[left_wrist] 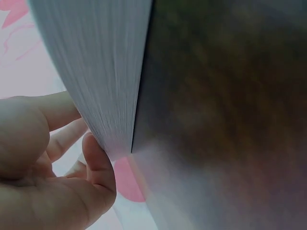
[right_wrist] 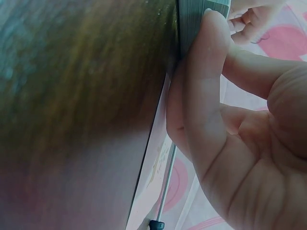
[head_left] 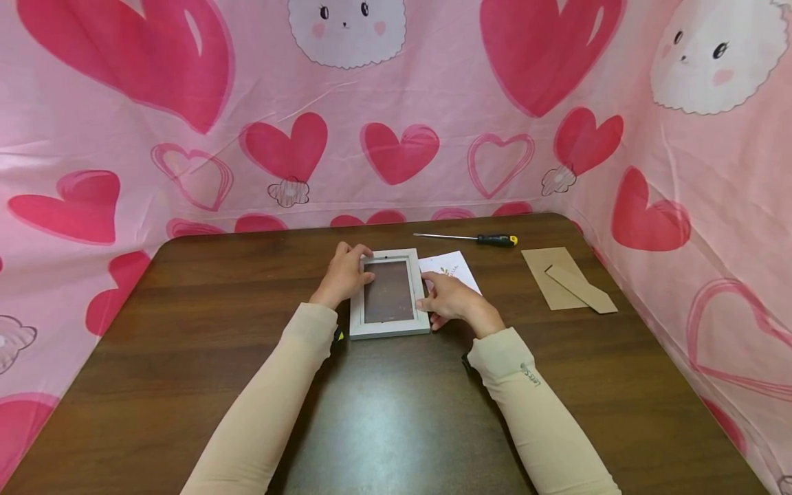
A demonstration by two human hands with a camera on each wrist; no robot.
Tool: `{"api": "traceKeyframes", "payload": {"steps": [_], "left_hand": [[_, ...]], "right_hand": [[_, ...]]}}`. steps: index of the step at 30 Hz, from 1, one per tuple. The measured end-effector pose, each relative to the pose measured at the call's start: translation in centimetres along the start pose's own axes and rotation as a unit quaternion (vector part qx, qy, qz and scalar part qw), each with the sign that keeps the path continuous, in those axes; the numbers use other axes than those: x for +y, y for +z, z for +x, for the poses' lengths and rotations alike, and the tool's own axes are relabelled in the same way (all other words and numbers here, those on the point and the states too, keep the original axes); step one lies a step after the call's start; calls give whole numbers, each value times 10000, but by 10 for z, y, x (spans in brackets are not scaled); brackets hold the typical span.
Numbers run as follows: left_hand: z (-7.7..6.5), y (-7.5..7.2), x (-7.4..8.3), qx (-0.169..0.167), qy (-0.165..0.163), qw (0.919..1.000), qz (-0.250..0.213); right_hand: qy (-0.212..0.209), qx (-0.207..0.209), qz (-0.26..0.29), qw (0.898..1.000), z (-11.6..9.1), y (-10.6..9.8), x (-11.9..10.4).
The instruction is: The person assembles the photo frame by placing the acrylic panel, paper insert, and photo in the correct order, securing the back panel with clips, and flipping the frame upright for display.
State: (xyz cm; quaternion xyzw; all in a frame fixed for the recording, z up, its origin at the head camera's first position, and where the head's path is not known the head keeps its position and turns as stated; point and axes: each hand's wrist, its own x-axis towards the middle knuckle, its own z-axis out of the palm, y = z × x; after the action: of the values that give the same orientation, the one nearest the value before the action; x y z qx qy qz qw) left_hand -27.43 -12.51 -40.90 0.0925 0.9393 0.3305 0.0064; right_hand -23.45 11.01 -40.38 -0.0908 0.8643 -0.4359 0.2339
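Note:
A white picture frame (head_left: 388,330) lies flat on the dark wooden table, and brown shows within its rectangular middle. My left hand (head_left: 344,276) grips its upper left side, the thumb over the inner edge and the fingers at the far corner. In the left wrist view, the fingers (left_wrist: 100,167) reach the frame's grooved side wall (left_wrist: 103,72). On the opposite side, my right hand (head_left: 454,299) holds the lower right edge, thumb on the face and fingers along the side. A white printed card (head_left: 454,265) lies just right of the frame, partly behind my right hand.
A screwdriver (head_left: 495,240) with a black and yellow handle lies at the back of the table (head_left: 185,385). To the right sits a brown backing board (head_left: 551,275), with a narrow brown strip (head_left: 581,289) across it. Pink heart-patterned cloth (head_left: 396,89) hangs around the table.

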Motion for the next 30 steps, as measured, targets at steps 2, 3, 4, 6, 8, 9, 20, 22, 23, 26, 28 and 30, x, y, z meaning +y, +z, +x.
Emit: {"api": "traceKeyframes", "payload": {"steps": [2, 3, 4, 6, 8, 9, 20, 22, 23, 26, 28, 30], "left_hand": [[0, 0, 0, -10, -18, 10000, -17], [0, 0, 0, -18, -22, 10000, -14], [0, 0, 0, -24, -23, 10000, -7], [0, -1, 0, -44, -13, 10000, 3], [0, -1, 0, -79, 6, 10000, 1], [0, -2, -1, -94, 14, 10000, -12], [-7, -14, -9, 50, 310, 9994, -116], [-11, -17, -11, 126, 345, 9993, -117], [-13, -18, -11, 138, 316, 9993, -117], [-20, -22, -13, 103, 187, 9997, -96], [-24, -25, -13, 50, 49, 9999, -128], [-27, -27, -14, -22, -51, 9999, -149]], "right_hand": [[-5, 1, 10, 10000, 0, 0, 0], [-1, 9, 17, 10000, 0, 0, -1], [7, 15, 25, 10000, -1, 0, -1], [23, 32, 30, 10000, -1, 0, -1], [41, 55, 28, 10000, -1, 0, -2], [45, 55, 30, 10000, -1, 0, -2], [69, 34, -27, 10000, 0, 1, -1], [76, 27, -53, 10000, 0, 0, -1], [74, 15, -52, 10000, 0, 0, -1], [56, -1, -79, 10000, 1, 0, -2], [39, 6, -87, 10000, 1, 0, -2], [31, 22, -82, 10000, 1, 0, -2]]}}
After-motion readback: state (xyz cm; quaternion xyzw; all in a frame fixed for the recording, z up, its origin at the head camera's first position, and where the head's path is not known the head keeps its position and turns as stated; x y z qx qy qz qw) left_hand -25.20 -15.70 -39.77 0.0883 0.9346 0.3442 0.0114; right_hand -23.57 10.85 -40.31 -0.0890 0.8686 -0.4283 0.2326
